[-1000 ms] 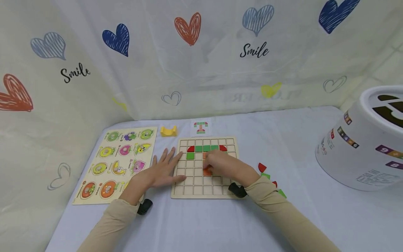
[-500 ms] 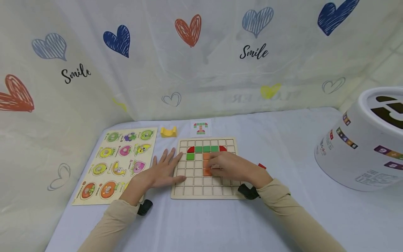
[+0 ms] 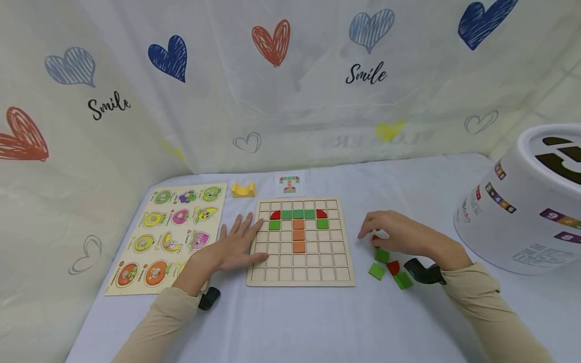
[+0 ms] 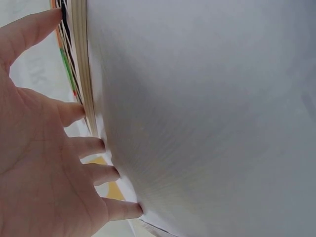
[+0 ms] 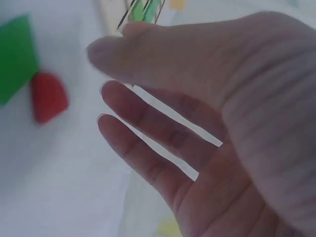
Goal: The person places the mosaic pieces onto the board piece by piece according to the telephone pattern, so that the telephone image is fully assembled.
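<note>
My left hand (image 3: 232, 247) lies with spread, straight fingers at the left edge of a wooden grid board (image 3: 279, 275); in the left wrist view its fingertips are near the board's edge (image 4: 81, 59). On the grid, green squares (image 3: 298, 214) form a row between two red quarter-circles (image 3: 275, 215), with a green square under each end. Orange squares (image 3: 298, 235) run down the middle. My right hand (image 3: 395, 232) hovers right of the board with loosely bent fingers and nothing in them. It partly covers a red piece (image 3: 376, 241). Several loose green squares (image 3: 376, 271) and another red quarter-circle (image 3: 393, 267) lie below it.
A card with a T pattern (image 3: 289, 184) and a yellow block (image 3: 243, 189) lie behind the board. To the left is a fruit picture board (image 3: 156, 222), partly under the left arm. A large white tub (image 3: 508, 222) stands at the right.
My right hand has left the orange squares on the board and moved right, over the loose pieces. A green square at the T's right end is now uncovered. The left hand has stayed put.
</note>
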`<state>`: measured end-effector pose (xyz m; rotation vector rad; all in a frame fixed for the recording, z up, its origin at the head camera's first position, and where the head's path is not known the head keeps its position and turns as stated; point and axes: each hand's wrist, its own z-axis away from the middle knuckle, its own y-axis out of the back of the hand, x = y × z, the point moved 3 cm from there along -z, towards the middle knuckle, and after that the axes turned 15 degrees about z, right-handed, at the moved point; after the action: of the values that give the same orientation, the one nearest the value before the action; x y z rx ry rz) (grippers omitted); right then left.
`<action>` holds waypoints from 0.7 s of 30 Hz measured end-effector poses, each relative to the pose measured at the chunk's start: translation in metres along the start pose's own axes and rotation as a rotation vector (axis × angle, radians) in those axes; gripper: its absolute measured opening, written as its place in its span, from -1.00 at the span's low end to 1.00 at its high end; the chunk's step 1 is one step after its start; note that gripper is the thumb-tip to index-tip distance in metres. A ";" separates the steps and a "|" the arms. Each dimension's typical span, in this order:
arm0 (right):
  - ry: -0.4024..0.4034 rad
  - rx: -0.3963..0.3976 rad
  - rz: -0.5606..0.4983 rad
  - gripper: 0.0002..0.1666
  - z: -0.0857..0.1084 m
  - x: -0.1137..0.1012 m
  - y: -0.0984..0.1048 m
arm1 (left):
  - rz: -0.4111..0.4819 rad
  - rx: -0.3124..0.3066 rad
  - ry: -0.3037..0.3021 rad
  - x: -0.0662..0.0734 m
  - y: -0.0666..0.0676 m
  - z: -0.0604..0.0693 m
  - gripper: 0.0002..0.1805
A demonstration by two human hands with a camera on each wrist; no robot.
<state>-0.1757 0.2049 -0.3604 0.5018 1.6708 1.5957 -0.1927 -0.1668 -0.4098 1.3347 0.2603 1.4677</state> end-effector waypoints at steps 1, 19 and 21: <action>-0.012 -0.006 0.001 -0.72 0.004 0.004 -0.001 | 0.000 0.001 0.000 0.000 0.000 0.000 0.04; -0.027 0.018 0.003 -0.72 0.021 0.029 -0.015 | 0.007 0.007 -0.005 0.001 0.000 0.000 0.03; -0.037 0.017 0.001 -0.74 0.021 0.030 -0.015 | 0.004 0.008 -0.005 0.001 0.000 0.000 0.03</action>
<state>-0.1758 0.2386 -0.3812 0.5378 1.6581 1.5642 -0.1928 -0.1660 -0.4096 1.3463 0.2608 1.4674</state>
